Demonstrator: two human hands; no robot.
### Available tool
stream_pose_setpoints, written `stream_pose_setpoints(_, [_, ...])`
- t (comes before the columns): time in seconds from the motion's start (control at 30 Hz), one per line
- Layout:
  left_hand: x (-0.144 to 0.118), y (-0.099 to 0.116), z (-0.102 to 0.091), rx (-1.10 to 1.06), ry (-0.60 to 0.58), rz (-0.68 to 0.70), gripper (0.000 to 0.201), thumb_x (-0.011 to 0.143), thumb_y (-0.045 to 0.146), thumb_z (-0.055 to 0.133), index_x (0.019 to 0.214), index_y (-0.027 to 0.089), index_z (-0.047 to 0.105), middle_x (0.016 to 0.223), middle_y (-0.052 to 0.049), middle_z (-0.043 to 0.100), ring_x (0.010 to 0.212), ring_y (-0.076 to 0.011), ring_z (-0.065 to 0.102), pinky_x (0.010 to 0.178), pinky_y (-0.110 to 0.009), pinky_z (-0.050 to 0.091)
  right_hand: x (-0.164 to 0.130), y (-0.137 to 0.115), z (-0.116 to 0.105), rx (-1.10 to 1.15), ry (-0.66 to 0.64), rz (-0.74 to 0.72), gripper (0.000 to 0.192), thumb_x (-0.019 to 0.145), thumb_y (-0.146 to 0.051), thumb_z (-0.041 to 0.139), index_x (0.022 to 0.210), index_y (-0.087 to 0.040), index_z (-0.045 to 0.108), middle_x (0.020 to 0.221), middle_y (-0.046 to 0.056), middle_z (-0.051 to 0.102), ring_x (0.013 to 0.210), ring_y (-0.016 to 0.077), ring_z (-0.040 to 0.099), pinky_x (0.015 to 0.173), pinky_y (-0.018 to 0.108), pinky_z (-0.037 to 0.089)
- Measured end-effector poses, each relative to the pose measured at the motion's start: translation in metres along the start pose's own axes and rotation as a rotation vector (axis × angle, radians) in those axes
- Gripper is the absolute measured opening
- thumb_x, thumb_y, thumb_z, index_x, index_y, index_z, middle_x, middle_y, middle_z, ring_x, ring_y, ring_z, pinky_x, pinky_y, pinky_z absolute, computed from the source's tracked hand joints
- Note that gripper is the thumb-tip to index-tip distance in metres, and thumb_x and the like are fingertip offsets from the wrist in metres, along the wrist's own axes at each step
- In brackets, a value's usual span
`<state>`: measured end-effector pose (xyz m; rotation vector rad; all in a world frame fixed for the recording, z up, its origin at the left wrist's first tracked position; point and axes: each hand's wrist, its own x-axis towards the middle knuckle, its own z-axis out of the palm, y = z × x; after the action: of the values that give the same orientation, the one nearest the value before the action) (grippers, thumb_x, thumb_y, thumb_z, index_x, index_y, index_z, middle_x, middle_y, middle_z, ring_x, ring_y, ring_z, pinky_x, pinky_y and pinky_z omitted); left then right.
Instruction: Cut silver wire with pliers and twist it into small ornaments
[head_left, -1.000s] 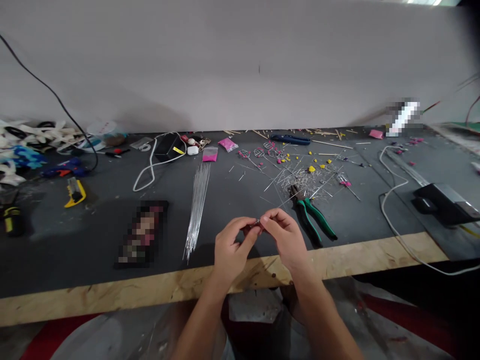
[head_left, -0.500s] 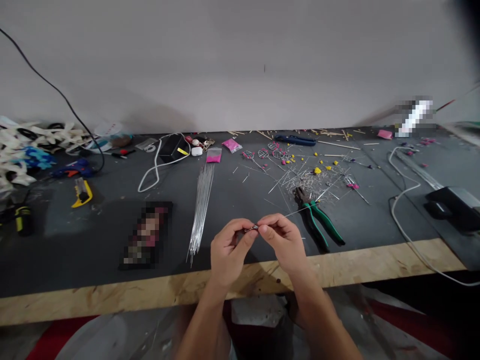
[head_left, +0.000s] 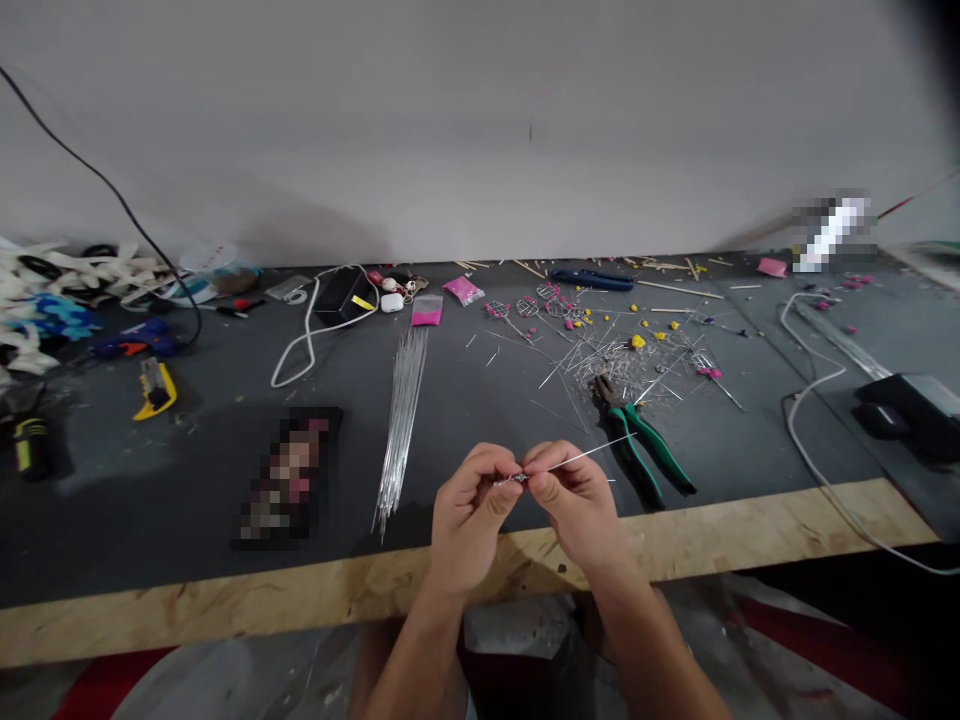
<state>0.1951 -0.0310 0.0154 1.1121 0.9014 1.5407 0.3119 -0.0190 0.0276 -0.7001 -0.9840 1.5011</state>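
Both hands were pinched together right over the wooden bench edge (head_left: pixel 712 530): left hand (head_left: pixel 469 515) and right hand (head_left: pixel 574 500) each gripped a thin wire (head_left: pixel 577 458) between thumb and fingertips, its free end poking up to the right. Just beyond lay green-handled pliers (head_left: pixel 637 440), a bundle of straight wires (head_left: pixel 401 410) to the left, then scattered wire offcuts (head_left: pixel 615 355).

Between our fingertips (head_left: pixel 541 470) we see a thin, shiny metal wire (head_left: pixel 577 457). Just beyond them, pliers (head_left: pixel 637 430) have glossy green plastic grips, on a matt dark mat (head_left: pixel 187 480). Below our fingers runs the table's rough chipboard edge (head_left: pixel 225 600).
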Motion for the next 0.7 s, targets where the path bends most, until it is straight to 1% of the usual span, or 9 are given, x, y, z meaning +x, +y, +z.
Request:
stream_pose_setpoints(0.13, [-0.002,-0.003,0.003,-0.071,-0.005,-0.013,0.013,0.08,0.033,0.062,0.082,0.021,0.065,0.081,-0.002,0.052,0.073,-0.0138,0.047,0.064,-0.024,0.039,-0.002,0.0,0.0,0.056,-0.005,-0.021,0.002,0.078,-0.024,0.069,0.078,-0.025,0.067,0.076,-0.002,0.064,0.07,0.0103,0.058,0.065,0.022,0.047])
stream_pose_setpoints(0.2, [-0.002,-0.003,0.005,-0.07,0.0,-0.008,0.011,0.081,0.032,0.062,0.082,0.022,0.066,0.081,-0.002,0.051,0.073,-0.0138,0.047,0.063,-0.024,0.039,-0.002,0.001,0.0,0.062,-0.005,-0.025,0.003,0.078,-0.023,0.068,0.078,-0.025,0.067,0.077,-0.002,0.064,0.071,0.0099,0.058,0.065,0.021,0.047])
stream_pose_setpoints(0.33, [-0.003,-0.003,0.005,0.005,0.024,0.027,0.01,0.081,0.03,0.062,0.082,0.022,0.067,0.081,-0.002,0.051,0.072,-0.0133,0.047,0.062,-0.024,0.039,-0.001,0.002,-0.002,0.016,0.016,-0.021,0.002,0.078,-0.024,0.069,0.077,-0.025,0.067,0.076,-0.002,0.064,0.07,0.0106,0.058,0.065,0.022,0.047])
stream_pose_setpoints(0.47, [-0.003,-0.004,0.002,-0.003,0.018,0.034,0.007,0.082,0.023,0.061,0.086,0.021,0.067,0.083,-0.002,0.052,0.072,-0.0118,0.049,0.06,-0.022,0.041,-0.001,0.002,-0.004,-0.043,0.024,-0.023,0.0,0.079,-0.025,0.067,0.079,-0.025,0.068,0.076,-0.002,0.064,0.069,0.0111,0.058,0.064,0.023,0.048])
stream_pose_setpoints(0.6, [-0.003,0.001,0.0,0.014,0.024,0.023,0.01,0.083,0.02,0.058,0.087,0.024,0.066,0.086,-0.002,0.054,0.075,-0.0121,0.052,0.061,-0.022,0.045,0.0,-0.001,-0.002,-0.122,0.033,-0.063,0.006,0.081,-0.022,0.065,0.082,-0.025,0.069,0.08,0.0,0.065,0.073,0.0117,0.06,0.067,0.023,0.05])
stream_pose_setpoints(0.7, [-0.001,0.007,-0.003,0.13,0.012,0.061,0.012,0.084,0.018,0.057,0.088,0.025,0.065,0.087,-0.003,0.055,0.076,-0.0128,0.054,0.062,-0.022,0.047,0.0,-0.003,-0.001,-0.137,0.029,-0.081,0.007,0.08,-0.021,0.065,0.083,-0.026,0.07,0.081,0.0,0.065,0.075,0.0117,0.06,0.068,0.023,0.05])
